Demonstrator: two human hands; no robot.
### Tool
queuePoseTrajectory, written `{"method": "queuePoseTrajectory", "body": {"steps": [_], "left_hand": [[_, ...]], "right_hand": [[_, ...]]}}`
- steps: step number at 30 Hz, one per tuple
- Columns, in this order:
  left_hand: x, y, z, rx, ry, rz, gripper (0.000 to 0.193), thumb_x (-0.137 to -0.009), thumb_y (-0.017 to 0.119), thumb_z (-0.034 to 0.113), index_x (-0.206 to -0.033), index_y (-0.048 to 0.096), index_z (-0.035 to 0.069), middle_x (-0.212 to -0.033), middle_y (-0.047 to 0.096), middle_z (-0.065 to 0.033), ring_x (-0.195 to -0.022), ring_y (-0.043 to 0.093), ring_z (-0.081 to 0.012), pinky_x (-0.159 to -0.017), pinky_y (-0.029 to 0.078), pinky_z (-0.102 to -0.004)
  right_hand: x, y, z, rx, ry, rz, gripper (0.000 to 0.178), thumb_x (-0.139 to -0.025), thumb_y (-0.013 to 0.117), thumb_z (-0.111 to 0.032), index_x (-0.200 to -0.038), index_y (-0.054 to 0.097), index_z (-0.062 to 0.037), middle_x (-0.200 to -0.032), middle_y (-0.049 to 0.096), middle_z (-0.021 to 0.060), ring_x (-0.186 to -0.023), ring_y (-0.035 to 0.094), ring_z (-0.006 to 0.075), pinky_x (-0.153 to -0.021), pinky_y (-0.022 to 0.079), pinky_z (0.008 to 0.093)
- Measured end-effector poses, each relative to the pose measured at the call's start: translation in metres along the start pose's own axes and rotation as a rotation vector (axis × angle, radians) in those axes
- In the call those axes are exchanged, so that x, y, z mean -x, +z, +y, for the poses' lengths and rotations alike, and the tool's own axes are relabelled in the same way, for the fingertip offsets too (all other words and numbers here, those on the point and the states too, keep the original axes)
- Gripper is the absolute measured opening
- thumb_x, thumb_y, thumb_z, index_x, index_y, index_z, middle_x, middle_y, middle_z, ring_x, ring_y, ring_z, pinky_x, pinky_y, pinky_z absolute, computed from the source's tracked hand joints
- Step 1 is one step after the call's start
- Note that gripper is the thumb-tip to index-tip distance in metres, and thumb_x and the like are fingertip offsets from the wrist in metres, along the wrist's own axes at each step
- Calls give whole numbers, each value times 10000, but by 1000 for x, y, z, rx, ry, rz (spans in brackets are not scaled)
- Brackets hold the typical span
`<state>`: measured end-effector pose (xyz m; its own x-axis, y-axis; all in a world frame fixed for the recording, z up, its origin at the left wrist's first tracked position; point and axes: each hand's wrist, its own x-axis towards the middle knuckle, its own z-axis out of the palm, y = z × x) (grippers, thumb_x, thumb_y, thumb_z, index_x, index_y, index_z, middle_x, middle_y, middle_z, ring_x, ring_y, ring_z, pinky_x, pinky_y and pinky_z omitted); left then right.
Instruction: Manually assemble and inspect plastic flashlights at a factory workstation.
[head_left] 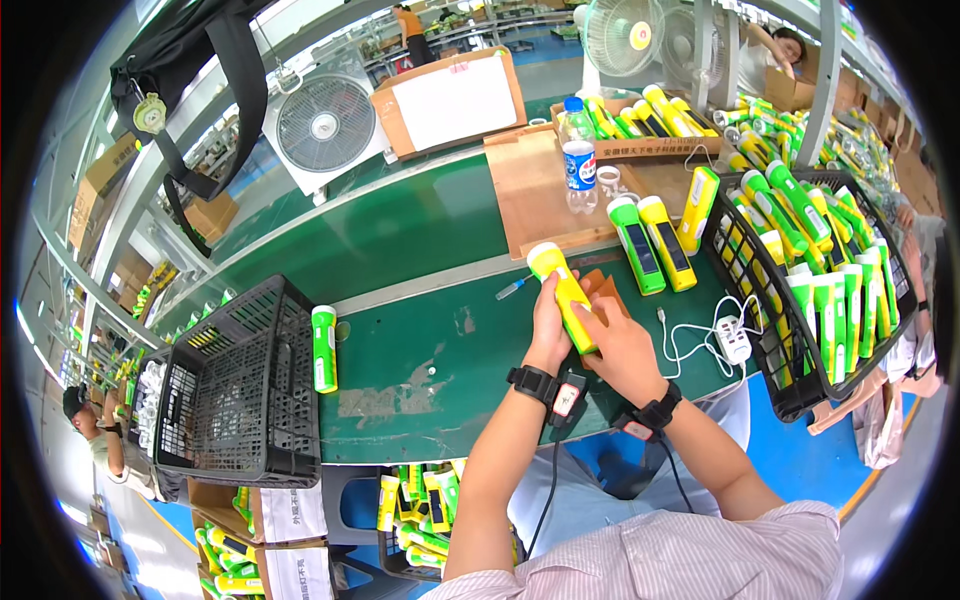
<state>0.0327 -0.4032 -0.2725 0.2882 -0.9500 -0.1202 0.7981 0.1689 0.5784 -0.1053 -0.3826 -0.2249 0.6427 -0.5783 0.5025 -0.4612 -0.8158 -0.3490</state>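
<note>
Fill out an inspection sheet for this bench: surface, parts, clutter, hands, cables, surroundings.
Surface: green tabletop, scuffed, with pale worn patches.
Job's things: yellow flashlight in hand; green-and-yellow flashlight beside left black crate; right black crate packed with flashlights.
Clutter: blue-capped bottle; small blue-tipped item, kind unclear.
Hands: left hand grips the yellow flashlight; right hand at its lower end, grip partly hidden.
Cables: white cable loops near white multi-port block; black cables run down from wrist devices.
Surroundings: grey fan, co-worker in background.
</note>
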Motion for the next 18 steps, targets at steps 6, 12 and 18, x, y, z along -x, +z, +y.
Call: {"method": "queuePoseTrajectory", "body": {"steps": [6, 12, 18], "left_hand": [[-2, -4, -6, -134, 28, 34, 323, -846, 510, 254, -1063, 405, 39, -968, 533, -93, -880, 540, -223, -764, 467, -373], [-8, -16, -11, -167, 23, 84, 330, -843, 526, 279, -1046, 413, 45, -910, 542, -96, -770, 562, -199, -655, 491, -333], [-5, -7, -13, -179, -2, 40, 391, -841, 523, 320, -1095, 392, 53, -939, 548, -117, -798, 568, -217, -677, 495, -358]], "right_hand": [[-1, -6, 16, 168, -178, -17, 551, -593, 661, -61, -1119, 508, -120, -983, 477, 80, -802, 534, 221, -655, 426, 353], [-6, -12, 14, -45, -167, -190, 626, -547, 757, -192, -1106, 508, -61, -998, 478, 100, -814, 529, 271, -725, 433, 362], [-10, -15, 17, -23, -187, -160, 550, -525, 756, -167, -1003, 508, -53, -988, 467, 108, -845, 521, 284, -733, 434, 361]]}}
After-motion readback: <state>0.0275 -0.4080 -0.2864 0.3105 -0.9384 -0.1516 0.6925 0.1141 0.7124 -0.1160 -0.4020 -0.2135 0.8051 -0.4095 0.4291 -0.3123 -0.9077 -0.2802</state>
